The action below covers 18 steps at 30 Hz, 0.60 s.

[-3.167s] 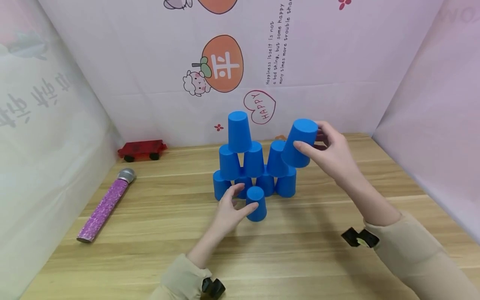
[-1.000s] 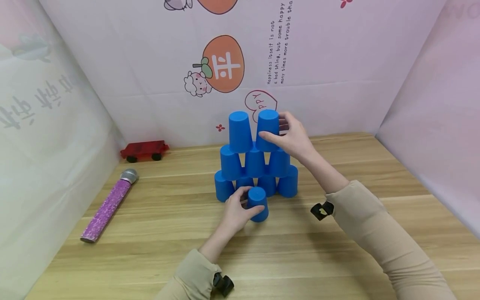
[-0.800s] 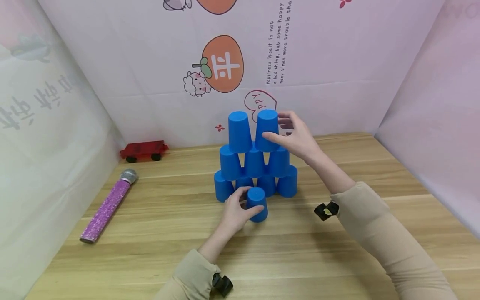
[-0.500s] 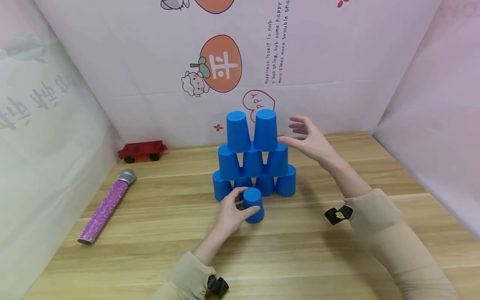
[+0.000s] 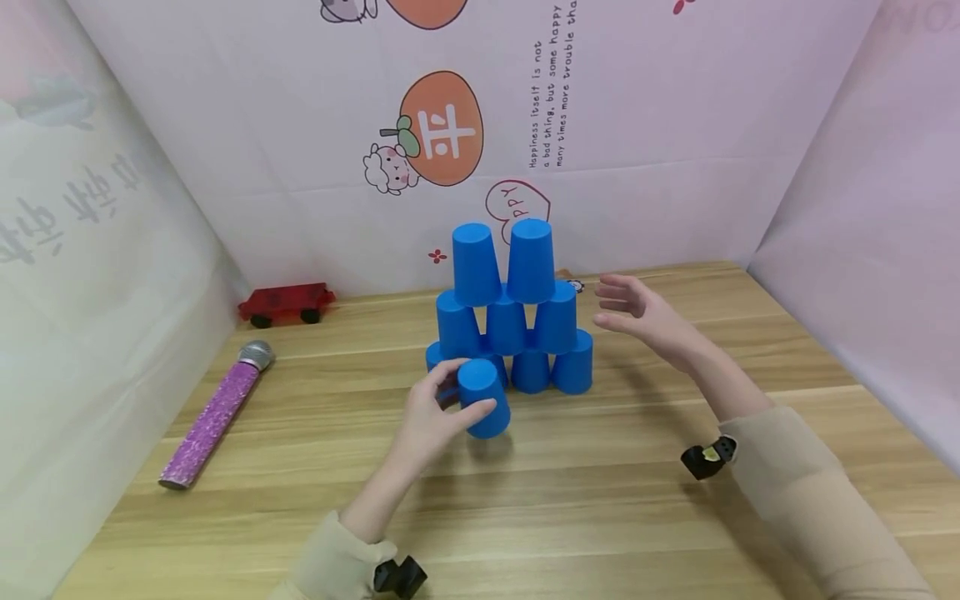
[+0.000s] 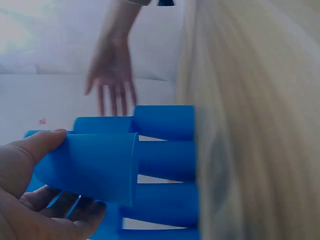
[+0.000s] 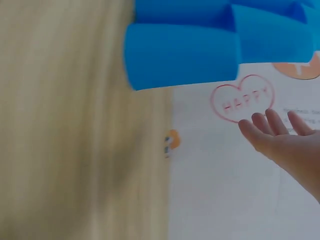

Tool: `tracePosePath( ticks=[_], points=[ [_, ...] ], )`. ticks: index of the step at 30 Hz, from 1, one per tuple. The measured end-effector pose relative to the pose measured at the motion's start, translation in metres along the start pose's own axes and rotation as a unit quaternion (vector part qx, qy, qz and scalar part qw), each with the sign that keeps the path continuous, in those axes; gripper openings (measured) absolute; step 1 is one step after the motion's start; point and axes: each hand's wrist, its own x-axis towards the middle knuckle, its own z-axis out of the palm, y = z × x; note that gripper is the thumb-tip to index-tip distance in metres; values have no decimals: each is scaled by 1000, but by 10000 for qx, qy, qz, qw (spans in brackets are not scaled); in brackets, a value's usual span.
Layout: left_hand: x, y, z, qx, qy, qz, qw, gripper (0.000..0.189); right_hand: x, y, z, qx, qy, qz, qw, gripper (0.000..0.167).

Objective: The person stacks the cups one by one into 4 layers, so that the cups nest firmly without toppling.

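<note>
My left hand (image 5: 429, 421) grips an upside-down blue cup (image 5: 483, 400), thumb on the near side and fingers behind, slightly tilted and lifted over the table with a shadow below. In the left wrist view that same cup (image 6: 90, 165) sits between thumb and fingers. Behind it stands a pyramid of upside-down blue cups (image 5: 507, 321): a bottom row of several, three above, and two on top with a gap between their upper ends. My right hand (image 5: 648, 317) is off to the right of the pyramid, fingers relaxed, touching nothing; the right wrist view shows its fingers (image 7: 270, 125) apart from the cups.
A glittery pink microphone (image 5: 217, 417) lies on the left of the wooden table (image 5: 600, 517). Behind it, a red toy car (image 5: 287, 302) stands near the back edge. A printed white sheet (image 5: 637, 108) forms the back wall, with white sheets on both sides.
My right hand released a cup onto the top row beside the other and drew back right and down. My left hand lifted its cup off the table, shifting it left.
</note>
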Motion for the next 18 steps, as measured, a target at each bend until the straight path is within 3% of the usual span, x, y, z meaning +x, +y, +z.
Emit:
tracePosePath(
  ticks=[6, 10, 18],
  points=[
    [2, 26, -23, 191, 154, 225, 9994, 53, -1, 26, 3, -22, -302, 70, 9995, 71],
    [5, 41, -36, 252, 92, 292, 9992, 53, -2, 38, 7, -43, -444, 74, 9990, 65],
    [14, 69, -54, 564, 107, 467, 9973, 56, -3, 44, 18, -323, -630, -55, 9975, 66]
  ],
)
